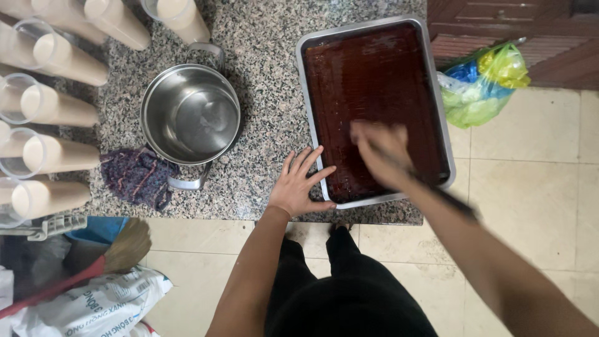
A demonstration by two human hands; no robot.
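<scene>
My left hand [298,185] lies flat on the granite counter [268,81], grip spread wide, fingertips touching the near-left edge of the metal tray [437,106]. My right hand [382,151] hovers blurred over the tray's near end; I cannot tell whether its grip is closed or on what. The tray, filled with dark brown jelly [368,81], sits on the counter's right side, long axis running near to far. A steel pot [190,114] stands to its left.

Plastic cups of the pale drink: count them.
8 at least: five cups run down the left edge of the counter, three more line the top edge. All are cut off by the frame, so others may be hidden.
</scene>
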